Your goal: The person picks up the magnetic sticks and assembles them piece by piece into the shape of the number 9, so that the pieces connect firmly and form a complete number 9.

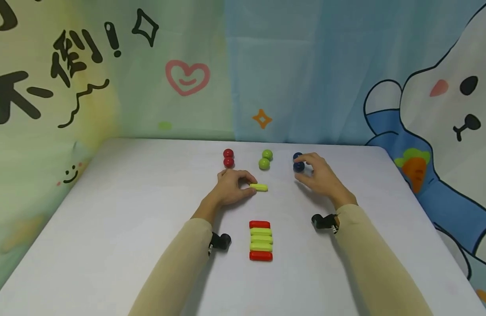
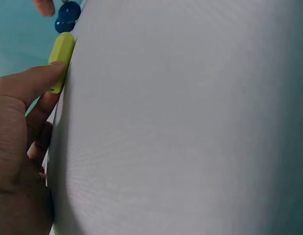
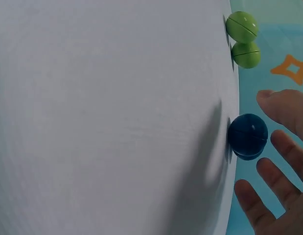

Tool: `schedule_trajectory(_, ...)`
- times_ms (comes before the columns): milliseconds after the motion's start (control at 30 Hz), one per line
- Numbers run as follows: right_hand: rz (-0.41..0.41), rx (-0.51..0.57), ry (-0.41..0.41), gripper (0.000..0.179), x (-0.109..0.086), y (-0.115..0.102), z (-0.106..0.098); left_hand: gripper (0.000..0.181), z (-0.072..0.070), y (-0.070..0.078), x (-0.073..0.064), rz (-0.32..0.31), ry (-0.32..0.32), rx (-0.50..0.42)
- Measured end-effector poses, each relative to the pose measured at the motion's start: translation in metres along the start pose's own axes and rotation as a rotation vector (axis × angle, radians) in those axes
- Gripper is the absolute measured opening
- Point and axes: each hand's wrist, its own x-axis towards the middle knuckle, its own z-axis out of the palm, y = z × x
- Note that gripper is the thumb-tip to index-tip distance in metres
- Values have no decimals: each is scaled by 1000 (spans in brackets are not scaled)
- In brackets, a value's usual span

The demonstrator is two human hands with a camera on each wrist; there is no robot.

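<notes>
Our left hand pinches one end of a yellow-green, faceted, plastic-looking stick over the white table, while our right hand, grip unclosed, spreads beside two glossy dark-blue balls, which a clumsy nudge could set rolling.

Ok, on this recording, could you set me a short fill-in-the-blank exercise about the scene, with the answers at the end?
1. The ____ hand holds a single yellow-green stick.
2. The right hand is nearest the ____ balls.
3. The green balls lie between those and the ____ balls.
4. Between the two red sticks lie ____ yellow-green sticks.

Missing words: left; blue; red; three.
</notes>
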Motion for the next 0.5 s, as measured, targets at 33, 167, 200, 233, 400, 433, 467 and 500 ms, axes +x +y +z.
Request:
schedule_trajectory(33,10,13,0,45,-1,2,1,17,0,1,0,1,-5,2)
schedule_trajectory(167,39,40,-19,47,-2,2,5,17,-1,2,0,-4,-17,2)
schedule_trajectory(200,45,39,-26,47,-2,2,6,17,0,2,-1,-6,-19,3)
schedule_trajectory(233,50,32,-32,47,-1,2,7,17,0,1,-1,-9,-21,3)
schedule_trajectory(400,80,-19,-35,48,0,0,10,18,0,1,-1,-4,-24,8)
schedule_trajectory(433,87,-27,-34,48,0,-1,10,18,0,1,-1,-2,-23,8)
schedule_trajectory(467,96,-33,-32,48,1,-1,10,18,-1,1,-1,1,-21,8)
schedule_trajectory(500,101,-40,-31,48,1,-1,11,18,-1,2,-1,5,-18,7)
